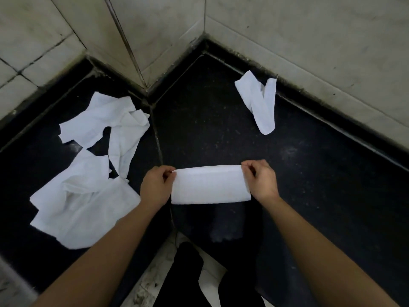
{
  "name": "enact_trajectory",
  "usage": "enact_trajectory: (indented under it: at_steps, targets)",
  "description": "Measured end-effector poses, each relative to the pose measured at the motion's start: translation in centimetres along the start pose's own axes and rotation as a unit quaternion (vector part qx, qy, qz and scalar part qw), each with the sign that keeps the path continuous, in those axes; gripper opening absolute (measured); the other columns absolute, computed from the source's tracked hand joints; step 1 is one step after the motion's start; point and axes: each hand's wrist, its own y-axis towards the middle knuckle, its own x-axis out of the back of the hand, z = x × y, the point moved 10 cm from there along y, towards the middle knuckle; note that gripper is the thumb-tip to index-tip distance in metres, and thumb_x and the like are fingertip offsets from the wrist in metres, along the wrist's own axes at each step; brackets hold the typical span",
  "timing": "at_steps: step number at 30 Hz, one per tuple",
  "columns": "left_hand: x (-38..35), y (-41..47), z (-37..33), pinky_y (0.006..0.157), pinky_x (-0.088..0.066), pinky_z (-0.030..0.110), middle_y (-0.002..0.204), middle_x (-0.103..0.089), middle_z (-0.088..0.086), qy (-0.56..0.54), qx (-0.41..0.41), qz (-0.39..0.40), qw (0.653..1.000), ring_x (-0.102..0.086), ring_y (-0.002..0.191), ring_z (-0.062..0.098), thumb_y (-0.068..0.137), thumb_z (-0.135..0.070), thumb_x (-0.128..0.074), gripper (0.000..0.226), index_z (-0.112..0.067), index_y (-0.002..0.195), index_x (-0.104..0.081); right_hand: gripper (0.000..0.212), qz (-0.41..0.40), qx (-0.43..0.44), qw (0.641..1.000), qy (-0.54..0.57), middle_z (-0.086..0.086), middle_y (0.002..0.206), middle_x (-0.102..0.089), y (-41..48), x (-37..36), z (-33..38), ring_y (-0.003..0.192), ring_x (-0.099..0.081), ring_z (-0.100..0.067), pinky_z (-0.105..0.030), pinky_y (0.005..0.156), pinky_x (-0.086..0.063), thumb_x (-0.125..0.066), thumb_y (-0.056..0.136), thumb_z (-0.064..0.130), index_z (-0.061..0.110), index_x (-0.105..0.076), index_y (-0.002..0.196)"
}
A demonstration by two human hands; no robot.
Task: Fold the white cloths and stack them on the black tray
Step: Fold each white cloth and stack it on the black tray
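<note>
As the left hand [155,187] and right hand [262,181] each pinched a top corner of the white cloth [210,185], I logged: mid-fold. Next, I judged, ends brought together, edges matched.

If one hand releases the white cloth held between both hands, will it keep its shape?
Probably it would hang down: the folded cloth is stretched between the left hand and right hand, pinched at its top corners. It seems light, since pinches alone appear to carry it. The crumpled pile nearby suggests floppy fabric.
</note>
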Motion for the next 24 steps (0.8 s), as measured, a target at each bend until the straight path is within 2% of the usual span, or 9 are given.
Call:
enact_trajectory:
  at_steps: [7, 10, 12, 14, 15, 17, 20, 22, 24]
  targets:
    - [0.2, -0.5, 0.1, 0.081, -0.053, 0.039, 0.091, -0.057, -0.006, -0.002, -0.018, -0.022, 1.0, -0.059, 0.086, 0.018, 0.096, -0.029, -0.059, 0.017, -0.023, 0.109, -0.068, 0.019, -0.012, 0.007, 1.0, -0.012, 0.006, 0.109, -0.054, -0.5, -0.1, 0.4, 0.092, -0.056, -0.008, -0.024, 0.088, -0.048, -0.057, 0.099, 0.027, 0.023, -0.069, 0.113]
    - [0.5, -1.0, -0.4, 0.082, -0.053, 0.042, 0.1, -0.06, -0.002, 0.005, -0.045, -0.04, 0.998, -0.058, 0.094, 0.021, 0.097, -0.029, -0.056, 0.024, -0.018, 0.116, -0.066, 0.022, -0.015, 0.022, 0.999, -0.023, 0.005, 0.114, -0.053, -1.0, -0.2, 1.0, 0.096, -0.055, -0.009, -0.031, 0.092, -0.051, -0.055, 0.1, 0.026, 0.021, -0.066, 0.119]
    - [0.9, -1.8, -2.3, 0.086, -0.051, 0.044, 0.115, -0.06, 0.006, 0.077, -0.138, -0.075, 0.985, -0.056, 0.104, 0.026, 0.098, -0.029, -0.052, 0.03, -0.013, 0.12, -0.064, 0.026, -0.047, 0.102, 0.991, -0.076, 0.0, 0.12, -0.054, -1.7, 0.0, 2.8, 0.1, -0.057, -0.017, -0.038, 0.09, -0.052, -0.056, 0.099, 0.022, 0.017, -0.065, 0.122]
    - [0.1, -3.1, -4.6, 0.096, -0.045, 0.047, 0.133, -0.055, 0.012, 0.154, -0.241, -0.079, 0.955, -0.052, 0.12, 0.031, 0.097, -0.031, -0.049, 0.039, -0.011, 0.128, -0.06, 0.029, -0.067, 0.228, 0.958, -0.163, -0.009, 0.121, -0.057, -2.9, -0.9, 5.6, 0.101, -0.058, -0.027, -0.043, 0.086, -0.051, -0.058, 0.095, 0.022, 0.015, -0.067, 0.121]
    - [-0.8, -3.7, -5.4, 0.103, -0.04, 0.049, 0.143, -0.048, 0.015, 0.191, -0.28, -0.059, 0.939, -0.046, 0.131, 0.032, 0.097, -0.032, -0.047, 0.044, -0.011, 0.135, -0.055, 0.032, -0.057, 0.274, 0.94, -0.197, -0.011, 0.123, -0.058, -3.6, -1.9, 6.7, 0.102, -0.057, -0.03, -0.044, 0.087, -0.05, -0.059, 0.093, 0.026, 0.015, -0.067, 0.122]
    - [-3.4, -4.4, -5.2, 0.113, -0.028, 0.054, 0.158, -0.029, 0.017, 0.273, -0.312, 0.012, 0.91, -0.027, 0.147, 0.032, 0.1, -0.04, -0.039, 0.056, -0.012, 0.149, -0.038, 0.041, 0.011, 0.314, 0.915, -0.255, -0.013, 0.132, -0.055, -4.7, -4.5, 7.6, 0.115, -0.054, -0.033, -0.049, 0.095, -0.046, -0.059, 0.091, 0.037, 0.02, -0.062, 0.127]
    - [-5.7, -4.2, -2.5, 0.116, -0.021, 0.06, 0.165, -0.006, 0.014, 0.352, -0.285, 0.1, 0.886, -0.007, 0.152, 0.029, 0.102, -0.056, -0.02, 0.069, -0.016, 0.157, -0.016, 0.055, 0.098, 0.277, 0.896, -0.333, -0.012, 0.147, -0.044, -4.9, -7.3, 6.5, 0.135, -0.041, -0.036, -0.056, 0.109, -0.035, -0.048, 0.089, 0.054, 0.028, -0.05, 0.138]
    - [-6.1, -3.9, -1.4, 0.117, -0.018, 0.06, 0.166, 0.0, 0.012, 0.364, -0.267, 0.128, 0.883, -0.002, 0.152, 0.028, 0.101, -0.06, -0.015, 0.071, -0.018, 0.158, -0.01, 0.059, 0.12, 0.255, 0.895, -0.346, -0.011, 0.151, -0.039, -4.8, -7.6, 6.1, 0.139, -0.036, -0.035, -0.055, 0.113, -0.029, -0.041, 0.089, 0.059, 0.03, -0.045, 0.141]
    - [-6.1, -3.9, -1.4, 0.117, -0.018, 0.061, 0.165, 0.001, 0.012, 0.371, -0.261, 0.132, 0.882, -0.001, 0.152, 0.028, 0.1, -0.062, -0.012, 0.073, -0.018, 0.158, -0.009, 0.061, 0.137, 0.246, 0.899, -0.335, -0.012, 0.155, -0.033, -4.7, -7.6, 6.1, 0.142, -0.03, -0.035, -0.054, 0.116, -0.023, -0.041, 0.09, 0.058, 0.029, -0.043, 0.144]
